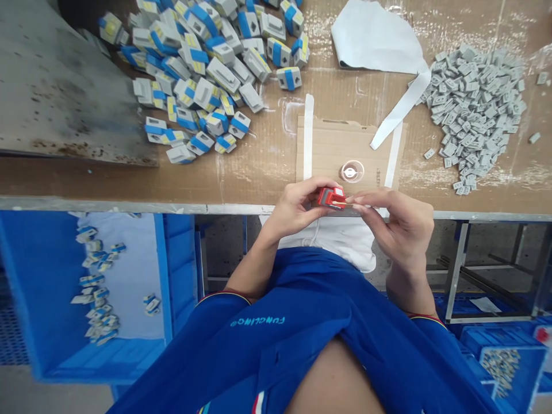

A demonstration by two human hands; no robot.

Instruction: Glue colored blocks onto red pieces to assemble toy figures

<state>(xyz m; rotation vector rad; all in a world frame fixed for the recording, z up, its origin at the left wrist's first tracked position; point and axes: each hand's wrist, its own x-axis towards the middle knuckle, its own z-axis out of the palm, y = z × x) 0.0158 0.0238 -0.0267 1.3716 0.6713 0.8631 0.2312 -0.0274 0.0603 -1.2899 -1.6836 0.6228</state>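
Observation:
Near the table's front edge, my left hand (297, 208) grips a small red block (331, 197) with grey and white parts between thumb and fingers. My right hand (399, 221) pinches a thin pale stick (350, 203), its tip touching the red block's right side. Just beyond the hands, a small round clear cup (352, 171) with something white inside stands on a cardboard sheet (328, 144) held by white tape strips.
Blue, white and yellow blocks (207, 63) are heaped at the back left, beside a metal sheet (64, 92). Small grey pieces (478, 103) pile up at the right, near a white cloth (375, 37). A blue crate (176, 276) is below left.

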